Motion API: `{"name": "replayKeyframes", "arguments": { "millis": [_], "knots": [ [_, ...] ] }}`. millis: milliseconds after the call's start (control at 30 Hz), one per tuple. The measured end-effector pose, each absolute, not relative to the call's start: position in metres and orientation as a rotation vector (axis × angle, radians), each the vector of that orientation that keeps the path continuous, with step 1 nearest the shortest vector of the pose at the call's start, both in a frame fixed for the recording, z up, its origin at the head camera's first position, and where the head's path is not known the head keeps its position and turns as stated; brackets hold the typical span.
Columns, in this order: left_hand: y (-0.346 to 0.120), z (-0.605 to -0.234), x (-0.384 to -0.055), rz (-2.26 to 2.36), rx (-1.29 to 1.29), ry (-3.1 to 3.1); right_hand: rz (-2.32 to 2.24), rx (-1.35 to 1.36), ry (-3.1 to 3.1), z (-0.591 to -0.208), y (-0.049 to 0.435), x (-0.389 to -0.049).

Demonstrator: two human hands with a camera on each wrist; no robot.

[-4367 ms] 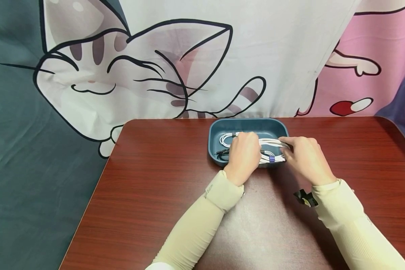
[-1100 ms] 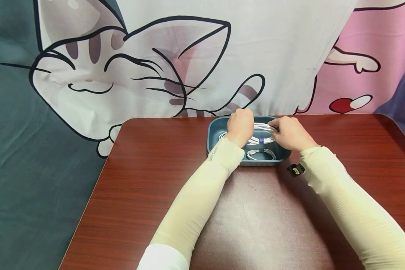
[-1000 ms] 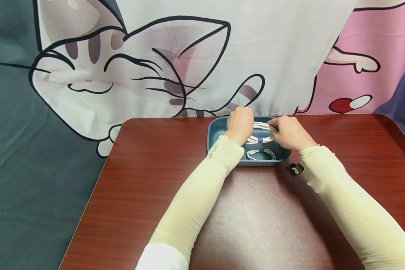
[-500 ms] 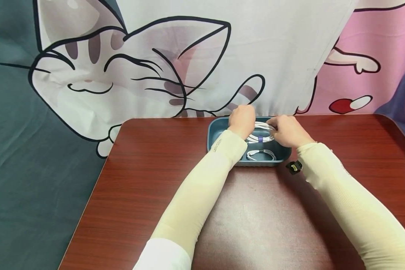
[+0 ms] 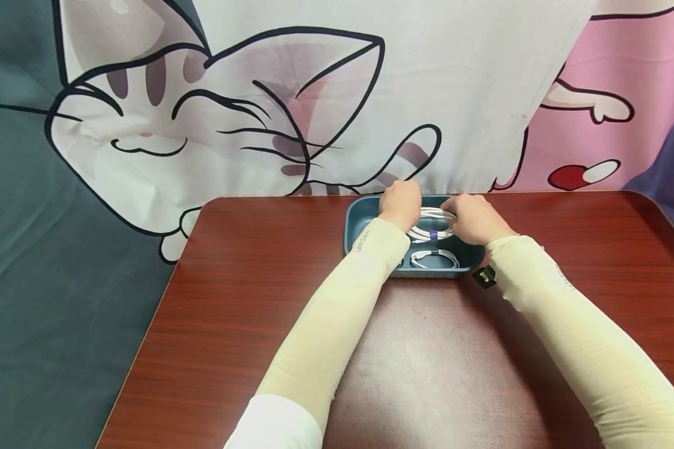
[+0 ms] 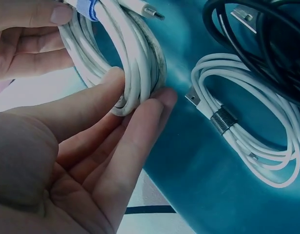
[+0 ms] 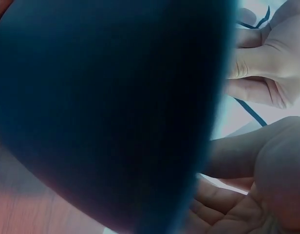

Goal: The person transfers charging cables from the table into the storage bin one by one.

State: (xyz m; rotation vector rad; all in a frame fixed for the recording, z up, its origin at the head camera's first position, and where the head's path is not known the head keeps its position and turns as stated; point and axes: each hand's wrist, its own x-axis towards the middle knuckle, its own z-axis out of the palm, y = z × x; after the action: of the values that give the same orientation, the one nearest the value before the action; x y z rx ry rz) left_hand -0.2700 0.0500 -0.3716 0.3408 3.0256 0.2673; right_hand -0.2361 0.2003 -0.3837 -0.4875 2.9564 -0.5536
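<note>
Between my two hands is a thick coil of white cable (image 5: pixel 434 234) with a blue-purple strap, over the back part of a teal tray (image 5: pixel 427 272). My left hand (image 5: pixel 401 203) pinches one end of the coil between thumb and fingers, plain in the left wrist view, where a metal plug (image 6: pixel 152 12) sticks out by the strap. My right hand (image 5: pixel 474 218) holds the coil's other end, its thumb on the cable beside the strap. In the right wrist view the dark tray wall hides the coil and the fingertips.
A thinner white USB cable (image 6: pixel 223 119) with a black tie lies at the tray's front right. Beside it in the left wrist view is a black cable (image 6: pixel 267 44). The tray stands at the back edge of a brown table (image 5: pixel 247 274), before a cat-print curtain (image 5: pixel 472 93).
Since the oldest frame, both hands have carried the white coil from the tray's front toward its back, uncovering the thinner white cable. In the last half second they have dipped slightly.
</note>
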Motion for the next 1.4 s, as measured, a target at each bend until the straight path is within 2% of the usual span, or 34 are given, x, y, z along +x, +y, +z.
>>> {"name": "replayKeyframes", "arguments": {
  "millis": [733,1400],
  "knots": [
    [0.055,-0.376,-0.271,0.327,0.242,2.925,-0.501,-0.41,2.851,-0.393,0.192,-0.239],
    [0.049,-0.373,-0.269,0.197,0.571,2.781,-0.388,-0.342,2.854,-0.399,0.186,-0.241]
  ]
}}
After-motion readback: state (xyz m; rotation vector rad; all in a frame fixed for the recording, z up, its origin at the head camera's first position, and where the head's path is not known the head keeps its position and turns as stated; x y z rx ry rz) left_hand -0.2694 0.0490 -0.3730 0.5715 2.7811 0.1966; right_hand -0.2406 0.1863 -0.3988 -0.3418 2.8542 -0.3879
